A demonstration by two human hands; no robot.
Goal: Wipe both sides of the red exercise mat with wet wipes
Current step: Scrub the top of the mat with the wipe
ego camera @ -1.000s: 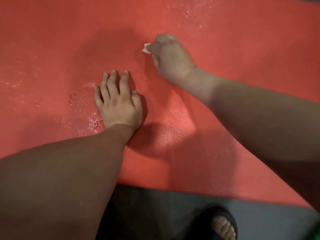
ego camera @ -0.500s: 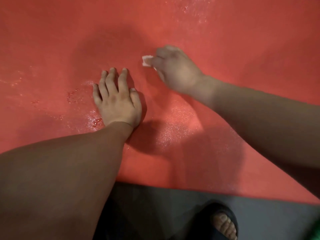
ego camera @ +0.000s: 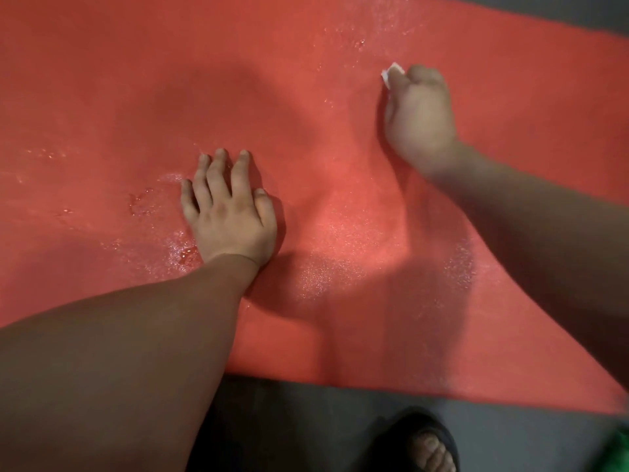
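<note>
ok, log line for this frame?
step: wiping red mat | left hand: flat on mat | right hand: gripping wet wipe, on mat | surface: wet patches

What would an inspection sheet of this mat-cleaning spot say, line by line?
Surface: red mat spread on a grey floor, with wet, glistening patches.
Job's things: white wet wipe, mostly hidden by the right hand, against the mat.
Clutter: a green thing at the lower right corner, too cropped to identify.
Hands: left hand presses flat on the mat, fingers straight; right hand grips the wipe.
Cables: nothing seen.
Surroundings: a foot in a dark sandal on the floor near the mat's near edge.
</note>
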